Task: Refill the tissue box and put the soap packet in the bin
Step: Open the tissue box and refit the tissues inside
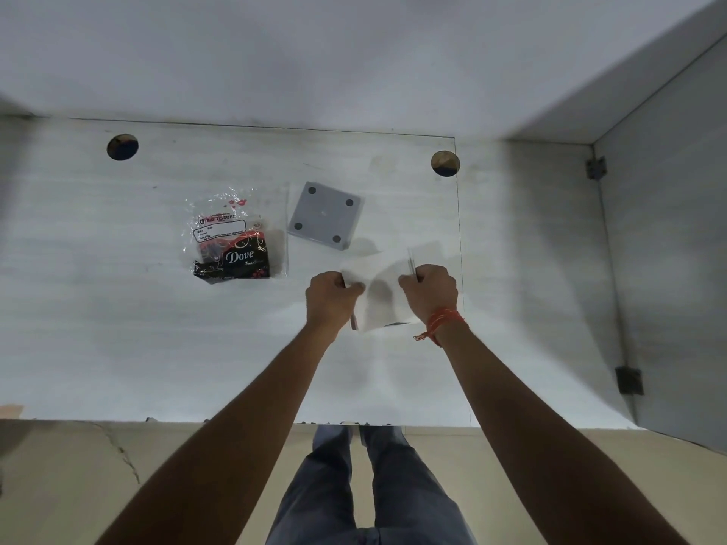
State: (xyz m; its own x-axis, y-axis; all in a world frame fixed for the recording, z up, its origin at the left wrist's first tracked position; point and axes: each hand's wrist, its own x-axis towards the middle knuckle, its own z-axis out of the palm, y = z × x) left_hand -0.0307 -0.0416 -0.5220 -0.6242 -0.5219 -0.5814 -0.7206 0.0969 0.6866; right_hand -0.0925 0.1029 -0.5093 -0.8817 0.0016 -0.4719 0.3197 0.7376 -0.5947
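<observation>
Left hand (pixel 332 295) and right hand (pixel 429 288) both clenched on a white tissue stack (pixel 377 287) above the counter (pixel 118 328); grey box base (pixel 323 215) beyond, Dove soap packet (pixel 238 261) at left.

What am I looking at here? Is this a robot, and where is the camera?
No robot here: this is a person working with two bare hands. The single picture comes from a wide-angle camera worn on the person's head, looking forward and down, so you see the forearms reaching out and the trousers and floor below.

The pale surface is a white table against a wall, with two round holes near its far edge. On it lie a black Dove soap packet, resting on a clear plastic tissue wrapper, and a grey square tissue box turned bottom up, its four round feet showing.

The left hand and the right hand, which has a red thread on its wrist, together grip a stack of white tissues, one side each, just above the table.
</observation>
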